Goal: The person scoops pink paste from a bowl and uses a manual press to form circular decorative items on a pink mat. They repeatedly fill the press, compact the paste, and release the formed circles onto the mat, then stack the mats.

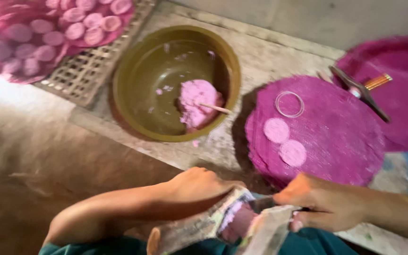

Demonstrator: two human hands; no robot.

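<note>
My left hand [199, 186] and right hand [324, 203] grip a folded plastic press [242, 222] around pink dough. Two pressed discs [284, 141] lie on the purple mat [345, 137]; I judge much remains, given the dough lump [197, 101] in the bowl [133, 94].

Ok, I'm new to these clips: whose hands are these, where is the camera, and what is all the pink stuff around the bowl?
There is no machine here. One camera sits on a person's head and looks down, so the two bare arms coming in from the bottom are that person's own. The left hand and right hand both grip a smeared, foil-like wrapper over the lap; its pink contents are too blurred to name. Ahead, on the floor, stands an olive bowl holding a lump of pink dough with a thin stick in it. To the right lies a stack of magenta mats; the top one bears two flat pink discs and a clear ring. Further right, a dark tool rests on another magenta mat. At top left, a woven tray carries many pink discs on pink cloth.
</note>
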